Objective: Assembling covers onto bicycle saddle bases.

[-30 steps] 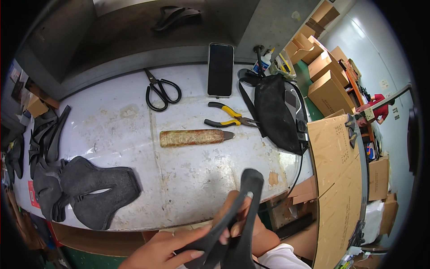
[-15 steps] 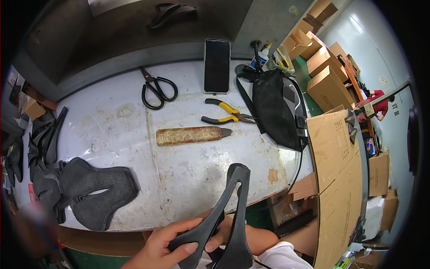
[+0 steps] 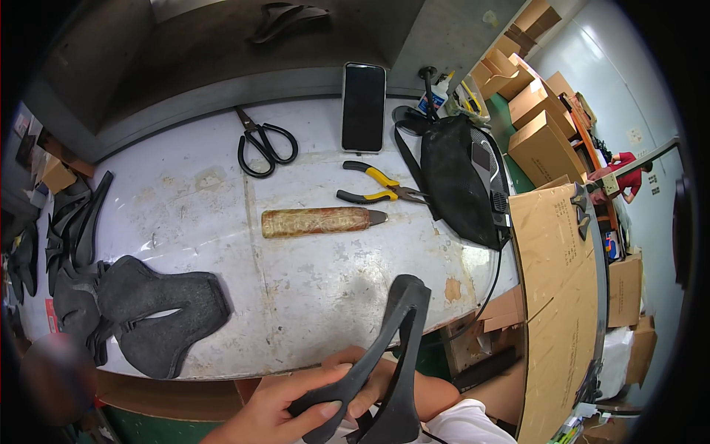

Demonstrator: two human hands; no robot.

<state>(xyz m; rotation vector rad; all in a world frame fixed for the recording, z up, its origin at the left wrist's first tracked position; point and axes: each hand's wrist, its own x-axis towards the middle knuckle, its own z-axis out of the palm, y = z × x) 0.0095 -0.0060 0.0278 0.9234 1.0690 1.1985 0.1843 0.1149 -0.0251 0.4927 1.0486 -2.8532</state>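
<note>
Over the near edge of the table I hold a black bicycle saddle shell (image 3: 409, 348), its narrow end tilted up and away from me, with a long slot down its middle. My left hand (image 3: 277, 407) is closed around its left side, thumb and fingers on the edge. Behind the shell, my right hand (image 3: 375, 386) is closed on it near the slot; most of its fingers are hidden. On the table beyond lie a knife with a tape-wrapped handle (image 3: 314, 222), yellow-and-black pliers (image 3: 377, 185) and black-handled scissors (image 3: 262, 144).
Black saddle pads (image 3: 185, 296) lie at the left, with more curved black pieces (image 3: 81, 222) behind. A phone (image 3: 364, 107), a black pouch (image 3: 455, 177) with a cable, and a glue bottle (image 3: 436, 95) are at the back. Cardboard (image 3: 558, 296) stands at the right.
The saddle shell has turned slightly, its upper end shifting right and a little down. Both hands keep their hold. The whole view has shifted slightly.
</note>
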